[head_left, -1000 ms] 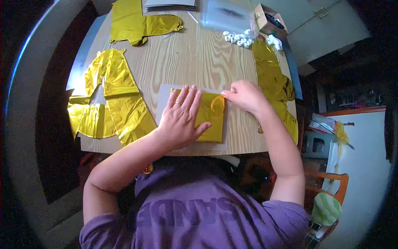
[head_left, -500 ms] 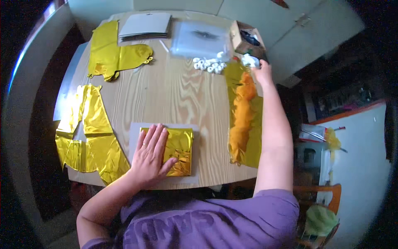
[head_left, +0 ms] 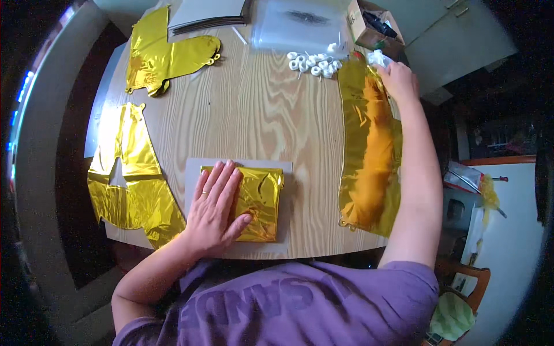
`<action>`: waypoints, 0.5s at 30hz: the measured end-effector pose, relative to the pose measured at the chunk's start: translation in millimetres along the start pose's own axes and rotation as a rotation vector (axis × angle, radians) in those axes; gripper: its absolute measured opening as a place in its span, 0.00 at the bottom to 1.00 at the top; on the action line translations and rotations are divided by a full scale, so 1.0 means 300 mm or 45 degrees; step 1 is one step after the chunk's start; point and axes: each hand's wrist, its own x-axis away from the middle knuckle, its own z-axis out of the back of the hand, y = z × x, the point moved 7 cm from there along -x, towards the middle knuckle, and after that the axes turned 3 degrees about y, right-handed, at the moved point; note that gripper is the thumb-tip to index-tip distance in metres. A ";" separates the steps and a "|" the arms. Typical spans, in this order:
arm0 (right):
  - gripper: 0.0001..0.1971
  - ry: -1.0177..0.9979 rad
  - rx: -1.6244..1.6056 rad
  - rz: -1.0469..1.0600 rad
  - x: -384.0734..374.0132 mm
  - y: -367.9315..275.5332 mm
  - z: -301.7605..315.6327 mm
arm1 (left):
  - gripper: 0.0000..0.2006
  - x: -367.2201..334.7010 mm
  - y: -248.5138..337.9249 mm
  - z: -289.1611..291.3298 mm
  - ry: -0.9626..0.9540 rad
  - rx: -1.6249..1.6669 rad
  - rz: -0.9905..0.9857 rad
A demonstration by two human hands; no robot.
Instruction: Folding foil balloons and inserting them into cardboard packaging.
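Observation:
My left hand [head_left: 214,207] lies flat, fingers stretched, on a folded gold foil balloon [head_left: 259,202]. Under that packet is a grey-white card [head_left: 283,245], near the table's front edge. At the far right my right hand [head_left: 401,82] has its fingers closed at the far end of a long, flat gold foil balloon [head_left: 355,138]. Its fingertips are partly hidden, beside a crumpled white bundle [head_left: 378,58]. Along the left side lie two more flat gold balloons, one angular [head_left: 138,173] and one with a rounded arm [head_left: 190,56].
Several small white ribbon rolls [head_left: 314,64] lie in a cluster beside the long balloon. At the back are a stack of white cards [head_left: 208,11], clear plastic bags [head_left: 294,29], a thin white stick [head_left: 239,35] and a brown box [head_left: 365,29] with dark contents.
My right hand has shifted slightly from beside the white bundle onto the long balloon's far end. The balloon's orange shine looks smoother. The whole view has shifted; my left hand stays on the folded balloon.

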 end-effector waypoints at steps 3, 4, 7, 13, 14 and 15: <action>0.18 -0.010 0.200 -0.033 0.110 -0.075 0.195 | 0.39 -0.007 0.006 0.006 0.017 0.031 -0.008; 0.16 0.041 0.242 -0.003 0.160 -0.107 0.261 | 0.39 -0.006 0.005 0.007 0.027 0.043 -0.010; 0.08 0.154 -0.303 0.386 0.341 -0.340 0.398 | 0.39 0.024 -0.001 0.013 0.080 0.040 0.008; 0.11 -0.737 -1.130 0.631 0.604 -0.715 0.257 | 0.38 0.003 0.000 0.006 0.071 0.065 -0.038; 0.11 -0.722 -1.145 0.668 0.613 -0.742 0.239 | 0.39 0.002 0.001 0.004 0.069 0.056 -0.039; 0.10 -0.707 -1.164 0.719 0.618 -0.768 0.232 | 0.39 0.005 -0.003 0.007 0.074 0.043 -0.028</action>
